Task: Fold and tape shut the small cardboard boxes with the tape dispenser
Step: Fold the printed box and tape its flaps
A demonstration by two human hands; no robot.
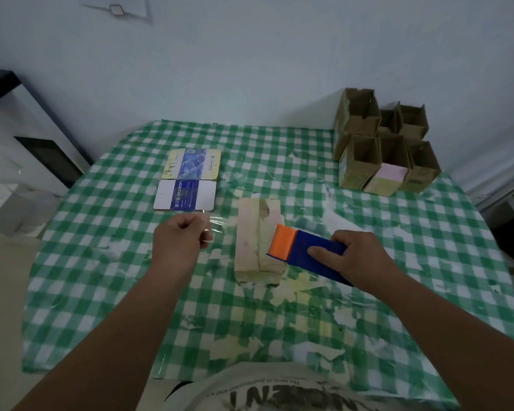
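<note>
Small cardboard box (258,241) on checked tablecloth (101,292), between hands: right hand (353,259) grips tape dispenser (306,253) touching box top; left hand (181,235) pinches clear tape strip (220,225).

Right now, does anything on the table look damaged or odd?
Yes. The closed box has a torn patch on its top, near the far end, and the checkered tablecloth is covered with pale scuffed patches.

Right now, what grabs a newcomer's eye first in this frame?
The blue-and-orange tape dispenser, gripped by the right hand, its orange end on the pale closed box at table centre. The left hand pinches a strip of clear tape left of the box. Open cardboard boxes cluster at the far right corner of the green checked tablecloth.
</note>
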